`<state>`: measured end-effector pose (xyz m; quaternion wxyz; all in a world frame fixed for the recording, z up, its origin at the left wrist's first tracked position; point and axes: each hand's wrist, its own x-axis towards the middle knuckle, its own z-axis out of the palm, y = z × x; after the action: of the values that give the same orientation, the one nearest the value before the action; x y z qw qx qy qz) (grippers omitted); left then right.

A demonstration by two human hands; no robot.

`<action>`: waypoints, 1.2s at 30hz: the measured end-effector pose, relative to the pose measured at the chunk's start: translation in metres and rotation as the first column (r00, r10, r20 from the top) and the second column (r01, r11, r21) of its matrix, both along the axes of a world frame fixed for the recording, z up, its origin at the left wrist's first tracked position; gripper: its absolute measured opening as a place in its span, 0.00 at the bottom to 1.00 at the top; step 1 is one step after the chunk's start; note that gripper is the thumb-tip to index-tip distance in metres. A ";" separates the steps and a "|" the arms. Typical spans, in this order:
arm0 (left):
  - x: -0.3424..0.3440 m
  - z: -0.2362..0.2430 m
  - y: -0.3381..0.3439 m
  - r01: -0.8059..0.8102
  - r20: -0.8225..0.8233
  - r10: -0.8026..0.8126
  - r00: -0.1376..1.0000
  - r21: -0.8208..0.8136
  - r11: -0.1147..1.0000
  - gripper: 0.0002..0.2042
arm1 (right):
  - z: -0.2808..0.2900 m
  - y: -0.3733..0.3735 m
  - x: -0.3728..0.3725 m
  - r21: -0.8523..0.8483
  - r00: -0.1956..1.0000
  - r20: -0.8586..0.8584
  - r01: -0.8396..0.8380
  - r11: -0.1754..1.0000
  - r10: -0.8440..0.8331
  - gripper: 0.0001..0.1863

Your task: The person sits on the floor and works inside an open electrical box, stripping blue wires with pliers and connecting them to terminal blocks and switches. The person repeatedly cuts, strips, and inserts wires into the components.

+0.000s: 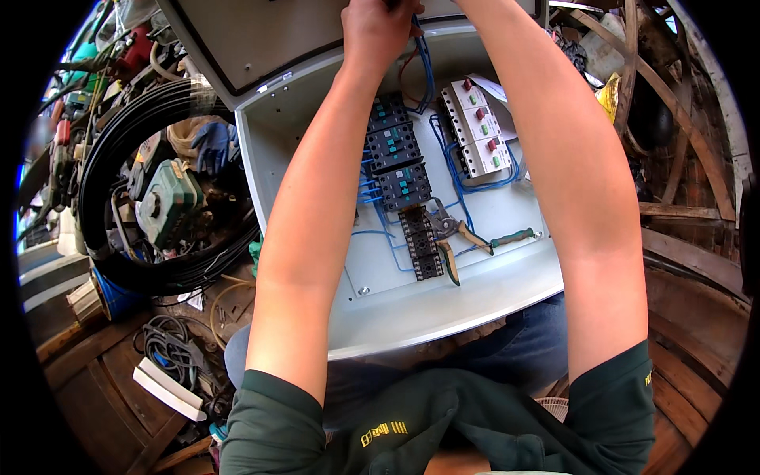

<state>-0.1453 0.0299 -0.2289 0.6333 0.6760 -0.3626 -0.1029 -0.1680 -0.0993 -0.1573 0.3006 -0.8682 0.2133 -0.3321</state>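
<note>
My left hand (375,33) reaches to the top edge of the picture, in front of the raised lid (269,39) of a grey metal electrical enclosure (443,317). Its fingers are curled and partly cut off; a dark thing at them cannot be made out. Blue wires (425,67) hang right beside these fingers. My right forearm (546,87) runs out past the top edge, so the right hand is out of sight. Inside the enclosure sit black contactors (402,186), black relay sockets (421,245) and white breakers with red and green buttons (479,127).
Pliers (450,229) and a green-handled screwdriver (513,237) lie on the enclosure's back plate. At left are a black cable coil (99,198), a green machine (170,198) and a blue glove (212,146). Wooden frames (681,119) stand at right.
</note>
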 end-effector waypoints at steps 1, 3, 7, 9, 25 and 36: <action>0.000 -0.002 0.000 0.005 0.014 -0.005 1.000 -0.015 1.000 0.11 | -0.002 0.004 -0.001 -0.047 0.999 0.037 0.024 0.999 -0.022 0.12; 0.002 -0.004 0.000 -0.018 0.021 0.019 1.000 -0.057 0.998 0.12 | -0.003 0.012 -0.003 -0.110 0.994 0.096 0.057 0.992 -0.046 0.12; 0.001 -0.005 0.003 0.020 -0.029 -0.021 0.999 -0.036 0.999 0.12 | -0.002 0.021 -0.004 -0.063 0.997 0.058 0.055 0.997 -0.051 0.12; 0.000 -0.003 0.004 0.022 -0.066 -0.021 0.998 0.002 1.000 0.12 | -0.001 0.022 -0.006 -0.017 0.997 0.053 0.047 0.999 -0.046 0.12; 0.001 -0.002 0.006 0.017 -0.075 -0.011 0.997 0.084 0.996 0.12 | -0.020 0.028 -0.007 -0.149 0.952 0.301 -0.014 0.989 0.059 0.06; 0.000 -0.006 0.003 0.022 -0.065 -0.024 0.998 -0.024 0.999 0.12 | -0.013 0.022 -0.008 -0.242 0.980 0.193 -0.009 0.970 0.057 0.09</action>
<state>-0.1452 0.0329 -0.2347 0.6514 0.6606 -0.3505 -0.1281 -0.1760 -0.0775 -0.1703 0.2186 -0.8642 0.1259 -0.4353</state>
